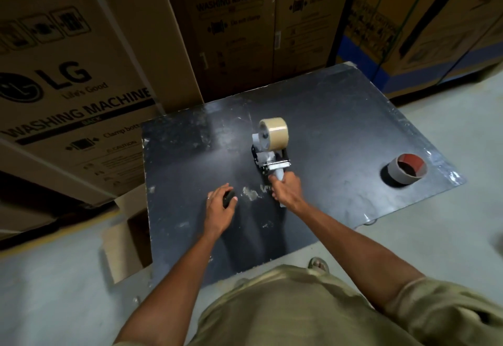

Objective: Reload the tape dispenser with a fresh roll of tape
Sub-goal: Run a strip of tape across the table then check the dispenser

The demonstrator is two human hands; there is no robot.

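While gripping the handle of the tape dispenser with the right hand, keeps the tool steady near the middle of the table. Wraps the right fingers tight round the handle, with the arm reaching out from the near edge and the wrist bent a little to the left. Shows a full roll of tape already on the wheel at the far end of the tool, pointing toward the far edge, so the new roll looks loaded. Leaves the metal cutter part just in front of the right knuckles, likely so the tape end can be pulled through next. Rests the left hand flat on the table to the left of the tool, close to the near edge, fingers curled over a small dark thing; cannot tell what it is, or whether it is truly held. Leaves the empty cardboard core well apart near the right edge, out of the way, most likely the used-up roll.
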